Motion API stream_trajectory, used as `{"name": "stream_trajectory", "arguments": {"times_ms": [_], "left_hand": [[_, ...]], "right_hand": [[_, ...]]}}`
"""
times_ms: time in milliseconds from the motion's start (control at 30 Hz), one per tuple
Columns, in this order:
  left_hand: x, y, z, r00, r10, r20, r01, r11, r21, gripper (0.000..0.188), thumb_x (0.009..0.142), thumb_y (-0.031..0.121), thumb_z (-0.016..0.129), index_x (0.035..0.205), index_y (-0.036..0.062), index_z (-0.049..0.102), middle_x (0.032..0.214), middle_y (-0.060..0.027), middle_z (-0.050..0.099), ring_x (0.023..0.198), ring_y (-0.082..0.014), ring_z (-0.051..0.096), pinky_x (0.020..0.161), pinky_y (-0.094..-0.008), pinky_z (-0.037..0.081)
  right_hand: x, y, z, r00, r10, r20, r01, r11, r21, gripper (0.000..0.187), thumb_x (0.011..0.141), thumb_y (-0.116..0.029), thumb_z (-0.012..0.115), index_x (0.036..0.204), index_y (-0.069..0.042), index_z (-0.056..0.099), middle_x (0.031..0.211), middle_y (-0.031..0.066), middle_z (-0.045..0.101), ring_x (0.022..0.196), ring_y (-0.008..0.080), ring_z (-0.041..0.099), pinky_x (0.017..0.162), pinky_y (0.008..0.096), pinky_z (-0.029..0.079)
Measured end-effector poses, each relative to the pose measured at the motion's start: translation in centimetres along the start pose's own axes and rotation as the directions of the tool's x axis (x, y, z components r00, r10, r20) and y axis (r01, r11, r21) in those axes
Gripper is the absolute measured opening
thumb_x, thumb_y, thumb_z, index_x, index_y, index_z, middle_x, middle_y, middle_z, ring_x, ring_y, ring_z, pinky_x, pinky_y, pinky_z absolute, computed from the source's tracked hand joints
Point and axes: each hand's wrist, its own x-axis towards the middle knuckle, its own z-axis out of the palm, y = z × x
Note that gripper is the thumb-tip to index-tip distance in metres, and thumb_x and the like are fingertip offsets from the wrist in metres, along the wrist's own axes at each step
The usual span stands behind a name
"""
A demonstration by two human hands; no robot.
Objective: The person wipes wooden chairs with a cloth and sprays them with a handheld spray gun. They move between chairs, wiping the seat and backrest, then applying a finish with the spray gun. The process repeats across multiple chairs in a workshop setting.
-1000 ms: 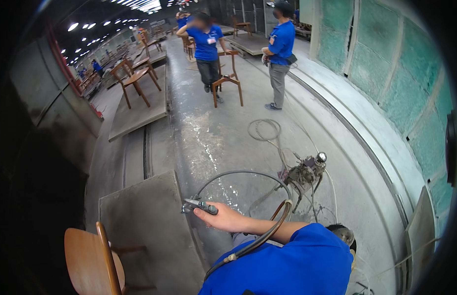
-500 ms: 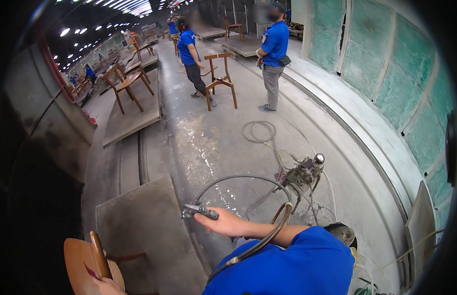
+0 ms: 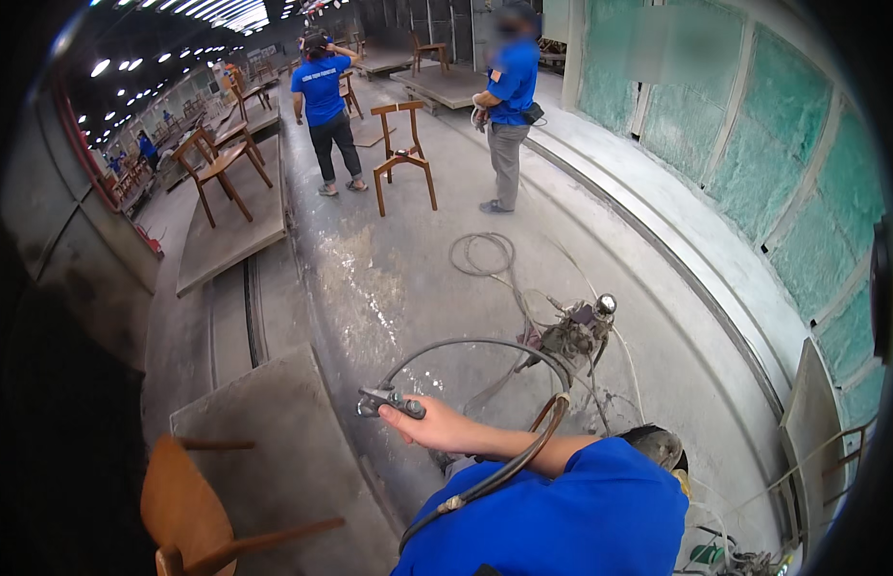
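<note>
My right hand [image 3: 422,422] is closed round the handle of a metal spray gun [image 3: 394,401], out in front of my blue shirt. A dark hose [image 3: 466,344] arcs from the gun and runs back over my forearm. At the lower left, a wooden chair [image 3: 182,494] is tilted over, its brown seat and some legs showing above a grey platform board [image 3: 264,422]. The picture's lower edge cuts off part of that chair. My left hand is out of view, so what it touches is hidden.
Pump equipment [image 3: 573,336] with hoses stands on the floor ahead. A chair frame [image 3: 404,158] without a seat stands beyond, between two people in blue shirts [image 3: 322,91] [image 3: 514,82]. More chairs [image 3: 221,168] stand on a platform at left. Green-covered panels [image 3: 711,134] line the right.
The chair at the lower left has turned, so its legs now point right. My left hand has gone from view. The farther-left person has moved left and turned away.
</note>
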Motion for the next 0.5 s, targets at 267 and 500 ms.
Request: {"name": "stream_trajectory", "arguments": {"times_ms": [267,500], "left_hand": [[6.4,-4.1,11.1,0.961,-0.176,0.212,0.249,0.883,-0.398,0.054,0.106,0.047,0.04,0.105,-0.0027,0.063,0.086,-0.0144,0.064,0.071,-0.0234,0.061,0.058,-0.0341,0.051],[-2.4,7.3,11.6,0.921,0.039,0.388,0.025,0.987,-0.159,0.046,0.11,0.034,0.034,0.136,0.0029,0.056,0.079,-0.0051,0.065,0.086,-0.0115,0.062,0.099,-0.0348,0.043]], "right_hand": [[-0.2,-0.3,0.0,0.991,0.077,-0.113,-0.066,0.992,0.103,0.046,0.098,-0.052,0.058,0.097,-0.007,0.065,0.069,-0.0011,0.06,0.065,0.0091,0.057,0.059,0.0277,0.046],[1.7,0.7,-0.7,0.98,0.165,-0.114,-0.14,0.97,0.199,0.052,0.103,-0.055,0.046,0.106,-0.004,0.058,0.07,0.0024,0.059,0.052,0.0079,0.052,0.041,0.0217,0.036]]}}
